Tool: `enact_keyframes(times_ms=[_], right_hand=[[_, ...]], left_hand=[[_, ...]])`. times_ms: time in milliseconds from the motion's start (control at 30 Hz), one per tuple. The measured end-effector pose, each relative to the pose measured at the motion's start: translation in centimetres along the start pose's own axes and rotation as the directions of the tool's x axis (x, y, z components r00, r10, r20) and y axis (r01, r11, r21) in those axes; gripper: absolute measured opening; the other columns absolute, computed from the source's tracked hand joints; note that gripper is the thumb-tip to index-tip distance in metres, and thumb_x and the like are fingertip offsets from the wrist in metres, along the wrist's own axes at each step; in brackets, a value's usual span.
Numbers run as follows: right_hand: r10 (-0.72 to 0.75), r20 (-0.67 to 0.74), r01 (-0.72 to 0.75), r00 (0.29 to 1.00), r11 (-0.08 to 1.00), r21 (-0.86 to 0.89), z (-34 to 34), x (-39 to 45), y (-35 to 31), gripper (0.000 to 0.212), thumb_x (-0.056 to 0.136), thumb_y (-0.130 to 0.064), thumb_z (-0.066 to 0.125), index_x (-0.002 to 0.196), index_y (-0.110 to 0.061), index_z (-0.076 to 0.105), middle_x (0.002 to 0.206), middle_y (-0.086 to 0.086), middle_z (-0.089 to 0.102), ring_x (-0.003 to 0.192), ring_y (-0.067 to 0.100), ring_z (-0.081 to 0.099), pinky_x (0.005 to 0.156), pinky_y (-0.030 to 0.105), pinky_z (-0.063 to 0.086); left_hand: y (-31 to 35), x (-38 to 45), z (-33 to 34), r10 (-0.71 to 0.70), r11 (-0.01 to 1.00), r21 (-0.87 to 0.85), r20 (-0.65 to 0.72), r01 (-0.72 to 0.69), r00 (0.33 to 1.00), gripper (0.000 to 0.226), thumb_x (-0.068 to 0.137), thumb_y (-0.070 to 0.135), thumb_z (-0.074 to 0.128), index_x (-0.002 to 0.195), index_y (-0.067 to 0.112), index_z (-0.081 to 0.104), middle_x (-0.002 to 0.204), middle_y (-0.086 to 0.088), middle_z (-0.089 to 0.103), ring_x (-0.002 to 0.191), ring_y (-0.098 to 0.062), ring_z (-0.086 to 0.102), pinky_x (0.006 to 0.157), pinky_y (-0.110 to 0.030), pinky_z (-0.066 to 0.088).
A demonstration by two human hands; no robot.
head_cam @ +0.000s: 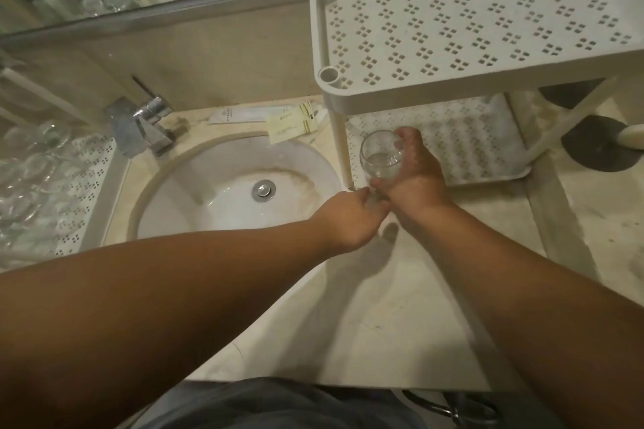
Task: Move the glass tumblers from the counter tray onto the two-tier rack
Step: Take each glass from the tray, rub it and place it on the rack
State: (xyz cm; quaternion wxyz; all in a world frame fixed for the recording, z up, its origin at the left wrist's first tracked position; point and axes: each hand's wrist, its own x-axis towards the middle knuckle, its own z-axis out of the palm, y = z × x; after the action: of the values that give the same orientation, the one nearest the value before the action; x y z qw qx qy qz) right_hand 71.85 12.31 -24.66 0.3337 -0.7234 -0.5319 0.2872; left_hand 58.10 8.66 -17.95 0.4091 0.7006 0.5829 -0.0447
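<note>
Both bare forearms were stretched forward from six o'clock across the pale stone bench [400, 306], meeting just past the middle of the view. A clear glass tumbler [381, 158] was held upright by the right hand [416, 172], whose fingers and thumb were curled round its far side and base; the grip was grasping the glass. The tumbler was held at the front left corner of the lower tier [488, 150] of the white two-tier rack [453, 28], beside the rack's front left post [339, 146]; whether its base touched the tier could not be told. The left hand [350, 219] was placed just at seven o'clock of the tumbler, its fingertips [374, 193] seemingly brought against the glass's base beside the right hand's thumb; whether that grip was pinching the glass or merely touching it could not be told. The rack's perforated upper tier filled the one to two o'clock area. A round white sink [223, 191] with a metal drain [263, 190] was set into the bench at ten o'clock of the hands, with a chrome tap [148, 125] behind it. More clear tumblers [31, 164] were crowded on a perforated white tray [97, 185] at nine o'clock. Small paper sachets [292, 124] were laid behind the sink, near the rack's post.
</note>
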Motion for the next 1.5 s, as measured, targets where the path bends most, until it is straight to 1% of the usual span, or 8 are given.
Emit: enact_keyframes(times_ms=[167, 400, 600, 767, 967, 1133, 1267, 1500], right_hand=[[-0.015, 0.021, 0.015, 1.000, 1.000, -0.015, -0.1, 0.8, -0.4, 0.088, 0.063, -0.025, 0.090, 0.132, -0.035, 0.036, 0.134, -0.008, 0.056, 0.114, 0.017, 0.057, 0.082, 0.020, 0.039], [-0.001, 0.040, 0.002, 0.999, 1.000, -0.012, 0.1, 2.1, -1.3, 0.087, 0.066, -0.021, 0.089, 0.135, -0.033, 0.037, 0.136, -0.003, 0.056, 0.120, 0.021, 0.056, 0.085, 0.019, 0.037], [-0.028, 0.012, 0.028, 1.000, 1.000, 0.000, 0.5, 3.2, -2.3, 0.086, 0.067, -0.020, 0.089, 0.136, -0.026, 0.039, 0.137, 0.002, 0.056, 0.123, 0.022, 0.054, 0.087, 0.017, 0.036], [-0.053, -0.005, 0.052, 0.999, 0.999, -0.011, 0.8, 4.2, -2.8, 0.082, 0.068, -0.023, 0.088, 0.135, -0.014, 0.041, 0.133, 0.007, 0.056, 0.124, 0.024, 0.052, 0.090, 0.017, 0.033], [-0.068, 0.003, 0.068, 0.998, 0.995, -0.072, 1.2, 5.7, -3.5, 0.085, 0.071, -0.029, 0.086, 0.140, -0.011, 0.040, 0.138, 0.008, 0.049, 0.129, 0.021, 0.044, 0.108, 0.024, 0.035], [-0.021, -0.040, 0.017, 0.999, 0.996, -0.085, 2.0, 6.2, -3.7, 0.077, 0.074, -0.032, 0.082, 0.136, -0.008, 0.044, 0.136, 0.008, 0.048, 0.126, 0.021, 0.044, 0.095, 0.012, 0.027], [0.065, -0.074, -0.070, 0.995, 0.996, -0.055, 2.3, 6.8, -3.7, 0.073, 0.075, -0.032, 0.078, 0.134, -0.006, 0.045, 0.134, 0.009, 0.050, 0.125, 0.022, 0.046, 0.100, 0.020, 0.035], [0.248, -0.088, -0.238, 0.965, 0.965, 0.111, 2.8, 7.1, -4.2, 0.034, 0.079, -0.027, 0.076, 0.103, -0.014, 0.054, 0.106, 0.002, 0.064, 0.092, 0.016, 0.061, 0.060, 0.005, 0.033]], left_hand=[[-1.4, 0.2, 0.5, 0.034, 0.873, 0.486, 0.000, -0.030, 0.999, 0.064, 0.094, 0.047, 0.046, 0.151, 0.024, 0.028, 0.132, -0.010, 0.046, 0.110, -0.034, 0.058, 0.067, -0.036, 0.037], [-1.7, 0.2, -0.4, 0.032, 0.719, 0.694, -0.090, 0.040, 0.995, 0.067, 0.093, 0.033, 0.051, 0.152, 0.043, 0.021, 0.138, -0.009, 0.035, 0.111, -0.034, 0.050, 0.065, -0.040, 0.032], [-2.3, 0.7, -1.6, -0.007, 0.746, 0.666, -0.016, 0.016, 1.000, 0.071, 0.096, 0.031, 0.046, 0.153, 0.053, 0.009, 0.168, -0.001, 0.006, 0.131, -0.034, 0.046, 0.068, -0.038, 0.036], [-2.1, 1.1, -2.3, -0.026, 0.718, 0.696, 0.047, -0.014, 0.999, 0.075, 0.096, 0.029, 0.046, 0.153, 0.054, 0.005, 0.169, 0.001, 0.002, 0.117, -0.028, 0.058, 0.050, -0.029, 0.030], [-1.7, 1.1, -3.0, -0.070, 0.629, 0.776, 0.114, -0.045, 0.991, 0.086, 0.096, 0.018, 0.046, 0.153, 0.054, -0.007, 0.169, 0.001, -0.004, 0.154, -0.037, 0.005, 0.091, -0.052, 0.047], [-1.6, 1.2, -3.1, -0.091, 0.619, 0.783, 0.142, -0.056, 0.986, 0.084, 0.098, 0.021, 0.045, 0.153, 0.054, -0.009, 0.169, 0.000, -0.006, 0.154, -0.038, 0.002, 0.100, -0.055, 0.041], [-1.9, 1.4, -3.1, -0.078, 0.633, 0.771, 0.145, -0.064, 0.986, 0.083, 0.097, 0.021, 0.044, 0.152, 0.055, -0.008, 0.169, 0.000, -0.005, 0.154, -0.035, 0.003, 0.104, -0.055, 0.038], [-2.5, 1.5, -3.0, -0.052, 0.641, 0.763, 0.154, -0.085, 0.987, 0.086, 0.096, 0.019, 0.046, 0.151, 0.056, -0.008, 0.169, 0.000, -0.006, 0.155, -0.031, 0.007, 0.097, -0.050, 0.044]])
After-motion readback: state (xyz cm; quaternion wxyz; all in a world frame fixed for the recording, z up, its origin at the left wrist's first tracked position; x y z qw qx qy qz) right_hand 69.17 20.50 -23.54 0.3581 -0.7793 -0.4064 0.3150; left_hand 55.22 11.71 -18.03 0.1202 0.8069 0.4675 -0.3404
